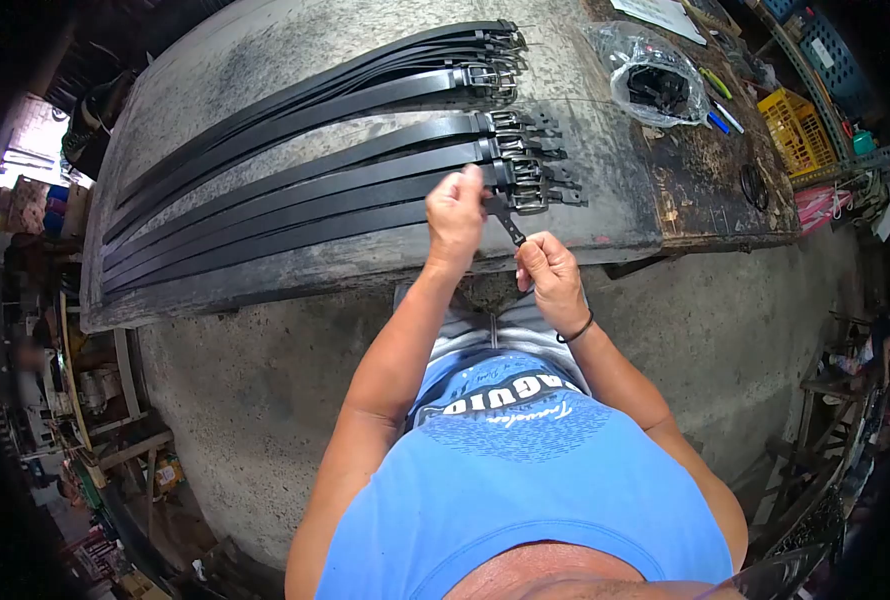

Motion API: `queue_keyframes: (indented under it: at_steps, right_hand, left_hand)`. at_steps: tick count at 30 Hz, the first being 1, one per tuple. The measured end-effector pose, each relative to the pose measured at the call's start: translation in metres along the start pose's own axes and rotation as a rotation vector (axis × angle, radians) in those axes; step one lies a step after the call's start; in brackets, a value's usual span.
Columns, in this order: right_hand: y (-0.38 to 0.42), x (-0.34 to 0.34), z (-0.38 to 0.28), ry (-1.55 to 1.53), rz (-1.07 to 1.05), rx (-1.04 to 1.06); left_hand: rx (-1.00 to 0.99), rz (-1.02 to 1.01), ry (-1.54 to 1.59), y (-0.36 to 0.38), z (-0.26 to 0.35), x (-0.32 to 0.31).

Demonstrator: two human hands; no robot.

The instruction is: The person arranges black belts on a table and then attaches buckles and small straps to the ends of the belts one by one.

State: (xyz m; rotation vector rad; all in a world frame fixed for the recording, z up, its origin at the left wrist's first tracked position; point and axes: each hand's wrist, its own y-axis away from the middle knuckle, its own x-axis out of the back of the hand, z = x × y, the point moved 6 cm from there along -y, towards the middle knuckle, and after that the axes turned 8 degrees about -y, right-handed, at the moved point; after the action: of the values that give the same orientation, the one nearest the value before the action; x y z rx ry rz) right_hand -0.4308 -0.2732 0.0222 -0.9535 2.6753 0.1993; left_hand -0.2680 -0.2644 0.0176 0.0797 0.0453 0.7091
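Observation:
A small black belt hanger [507,222] with holes along it is stretched between my hands at the table's front edge. My right hand [553,272] pinches its lower end. My left hand [455,212], slightly blurred, is closed at its upper end, beside the buckles of the nearest belts. Black belts [305,205] lie side by side on the table, with their metal buckles [530,185] toward the right. Similar black hangers [568,180] stick out past several of these buckles. Another group of belts [365,65] lies farther back.
A clear plastic bag [655,85] of black pieces stands on the table's darker wooden part [710,185]. Near it are a blue marker [720,122], a yellow-green pen [715,83] and a black coil [754,187]. A yellow crate [797,130] stands beyond the right edge.

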Motion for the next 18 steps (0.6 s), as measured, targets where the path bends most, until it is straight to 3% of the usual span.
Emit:
queue_keyframes:
  at_steps: [1,2,5,7,11,13,15,17,18]
  right_hand:
    - [0.003,0.001,0.001,0.003,0.005,-0.005]
    - [0.007,0.003,0.002,-0.009,0.012,0.006]
    - [0.011,0.015,0.005,-0.049,0.027,0.026]
    - [0.01,0.021,0.009,-0.126,0.063,-0.005]
    - [0.006,0.015,0.012,-0.154,0.039,0.023]
    - [0.007,0.012,0.021,-0.132,0.02,0.007]
    - [0.011,0.007,0.024,-0.103,0.0,-0.008]
    - [0.017,-0.005,0.021,0.073,-0.042,-0.046]
    - [0.015,-0.009,0.007,0.311,-0.046,0.113]
  left_hand:
    - [-0.072,0.125,0.028,-0.01,0.006,0.012]
    - [0.029,0.187,0.199,-0.021,0.003,0.03]
    - [-0.157,0.262,0.183,-0.034,0.021,0.063]
    - [-0.177,0.086,0.111,-0.02,0.02,0.06]
    - [-0.035,-0.073,0.033,0.019,-0.007,0.023]
    - [0.116,-0.068,0.241,0.029,-0.004,-0.006]
    - [0.045,-0.292,0.241,0.039,0.008,-0.03]
    - [0.092,-0.328,0.193,0.039,0.011,-0.028]
    - [0.14,-0.368,0.141,0.039,0.009,-0.028]
